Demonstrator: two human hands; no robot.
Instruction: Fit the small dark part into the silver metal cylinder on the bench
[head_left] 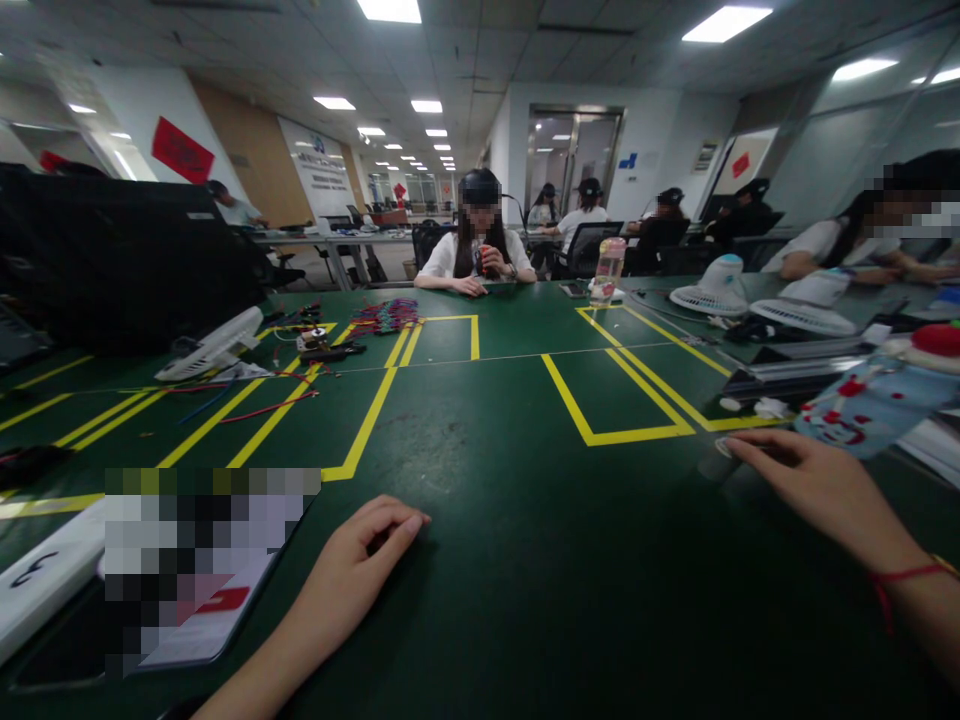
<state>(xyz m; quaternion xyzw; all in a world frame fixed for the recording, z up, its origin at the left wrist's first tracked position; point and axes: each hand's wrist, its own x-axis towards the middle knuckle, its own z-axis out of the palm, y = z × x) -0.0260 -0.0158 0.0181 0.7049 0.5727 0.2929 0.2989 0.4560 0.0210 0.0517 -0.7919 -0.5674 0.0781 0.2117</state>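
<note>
My left hand (pixel 367 550) lies on the green table (pixel 480 610), its fingers curled and the thumb close to the index fingertip. Nothing shows between them. At the right, my right hand (pixel 817 480) pinches a small round whitish disc (pixel 723 447) between thumb and fingertips, just above the tabletop. A dim greyish shape sits below the disc; I cannot tell whether it is part of it or a reflection. Beside that hand stands a light-blue patterned bag (pixel 874 400) with a red top.
Yellow tape (pixel 637 437) marks outlines on the table. A phone-like slab (pixel 202 625) lies at the left, partly blurred. Bundled wires (pixel 386 316), a white fan (pixel 214 345) and a pink-lidded bottle (pixel 608 270) stand farther back. A person (pixel 476 245) sits opposite.
</note>
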